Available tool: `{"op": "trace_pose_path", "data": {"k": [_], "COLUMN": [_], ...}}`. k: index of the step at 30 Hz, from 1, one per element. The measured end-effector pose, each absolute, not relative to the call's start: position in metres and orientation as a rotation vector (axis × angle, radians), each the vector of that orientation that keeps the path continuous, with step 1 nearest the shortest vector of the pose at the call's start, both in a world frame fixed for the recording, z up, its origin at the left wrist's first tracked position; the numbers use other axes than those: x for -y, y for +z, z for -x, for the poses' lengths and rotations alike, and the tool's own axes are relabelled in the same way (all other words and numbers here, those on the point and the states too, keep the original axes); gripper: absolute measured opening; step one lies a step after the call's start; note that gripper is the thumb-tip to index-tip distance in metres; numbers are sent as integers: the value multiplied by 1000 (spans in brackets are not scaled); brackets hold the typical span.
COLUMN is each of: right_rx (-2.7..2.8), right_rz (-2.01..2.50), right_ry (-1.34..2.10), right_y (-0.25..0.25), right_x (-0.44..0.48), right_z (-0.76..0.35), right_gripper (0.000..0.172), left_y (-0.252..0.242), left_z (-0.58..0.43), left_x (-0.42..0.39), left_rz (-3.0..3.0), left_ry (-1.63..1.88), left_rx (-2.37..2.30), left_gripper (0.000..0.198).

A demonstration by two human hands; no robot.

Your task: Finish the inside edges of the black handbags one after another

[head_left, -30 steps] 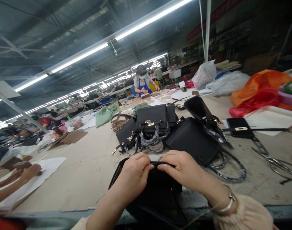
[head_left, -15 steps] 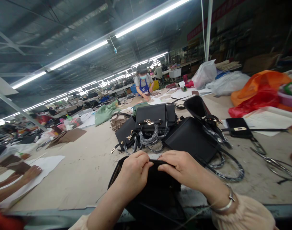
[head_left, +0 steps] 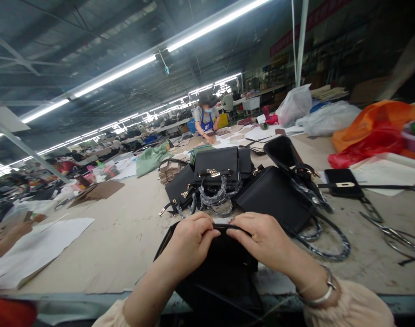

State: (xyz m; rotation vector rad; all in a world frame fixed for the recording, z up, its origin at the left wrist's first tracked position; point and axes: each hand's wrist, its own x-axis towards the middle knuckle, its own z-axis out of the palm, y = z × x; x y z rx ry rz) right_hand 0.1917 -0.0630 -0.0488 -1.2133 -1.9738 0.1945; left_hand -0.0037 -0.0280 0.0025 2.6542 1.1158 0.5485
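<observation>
Black handbag (head_left: 221, 277): at the near edge of the desk (head_left: 115, 250).
Left hand (head_left: 193, 236): my fingers pinch its rim (head_left: 224, 226).
Right hand (head_left: 264, 234): likewise, just beside.
Rim hazard: uneven pinching could crease it, I judge.

With my bare left hand (head_left: 193, 238) and bare right hand (head_left: 264, 234) I pinch an open, smooth black handbag (head_left: 224, 284), while black flap handbags (head_left: 216, 161) with plastic-wrapped handles (head_left: 345, 250) lie piled just beyond my fingers (head_left: 240, 236).

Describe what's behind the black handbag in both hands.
More black handbags with plastic-wrapped handles are piled on the worktable; the held handbag hides part of the worktable's near edge.
</observation>
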Motion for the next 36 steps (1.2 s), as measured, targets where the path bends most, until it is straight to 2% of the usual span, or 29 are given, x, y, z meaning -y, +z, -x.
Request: {"op": "trace_pose_path", "data": {"k": [5,11,36], "right_rx": [1964,1964,1948], "right_rz": [1195,1193,1259], "right_ry": [204,228,234], "right_y": [-51,-50,-43], "right_x": [58,57,66], "right_z": [-194,-194,-191], "right_gripper": [24,27,21], "left_y": [8,7,5], "left_z": [23,28,18], "left_x": [23,23,22], "left_rz": [-2604,-2669,-2633], "left_ry": [526,509,505], "left_rx": [-1109,-1157,-1331], "left_gripper": [11,17,16]}}
